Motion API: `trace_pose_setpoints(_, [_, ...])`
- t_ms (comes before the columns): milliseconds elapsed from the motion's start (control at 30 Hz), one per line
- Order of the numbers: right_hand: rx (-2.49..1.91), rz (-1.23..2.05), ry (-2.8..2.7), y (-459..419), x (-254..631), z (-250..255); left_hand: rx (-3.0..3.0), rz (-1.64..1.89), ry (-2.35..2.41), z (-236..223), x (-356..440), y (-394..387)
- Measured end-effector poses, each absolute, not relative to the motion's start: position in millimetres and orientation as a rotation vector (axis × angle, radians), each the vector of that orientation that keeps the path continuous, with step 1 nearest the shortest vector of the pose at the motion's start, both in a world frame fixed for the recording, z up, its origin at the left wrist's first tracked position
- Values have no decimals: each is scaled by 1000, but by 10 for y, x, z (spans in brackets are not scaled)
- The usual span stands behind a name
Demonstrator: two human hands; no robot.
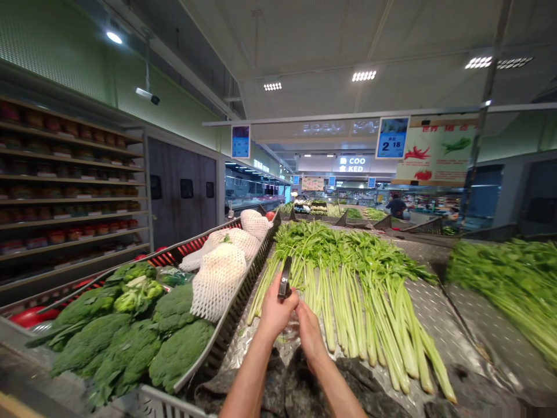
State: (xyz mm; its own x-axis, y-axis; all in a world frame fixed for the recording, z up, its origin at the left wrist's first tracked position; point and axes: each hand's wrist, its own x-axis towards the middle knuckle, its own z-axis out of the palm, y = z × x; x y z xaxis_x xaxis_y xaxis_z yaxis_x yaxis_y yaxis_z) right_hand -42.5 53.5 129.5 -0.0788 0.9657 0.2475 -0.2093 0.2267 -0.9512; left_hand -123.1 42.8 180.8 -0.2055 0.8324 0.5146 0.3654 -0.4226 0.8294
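Observation:
My left hand (278,310) is closed around a small black, curved object (285,278), which sticks up above the fist; its exact kind is unclear. My right hand (308,328) is pressed against the left one with its fingers curled, and what they hold is hidden. Something clear and shiny (289,332) shows just below and between the hands, too indistinct to name. Both hands are above the near left part of the celery display. Long celery stalks (348,302) lie side by side behind and to the right of them, leaves toward the back.
Left stands a black crate (235,307) with broccoli (126,337) and white net-wrapped produce (220,278). Dark cloth (243,383) lies along the front edge. More greens (505,296) are at right. Price signs (392,138) hang overhead; a person (396,206) is far off.

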Motion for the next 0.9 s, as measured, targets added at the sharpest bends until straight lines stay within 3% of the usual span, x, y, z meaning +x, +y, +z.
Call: trace_pose_setpoints(900, [-905,1077,-1136,497,139,1354,1695,1645,1370,1838,-611,499])
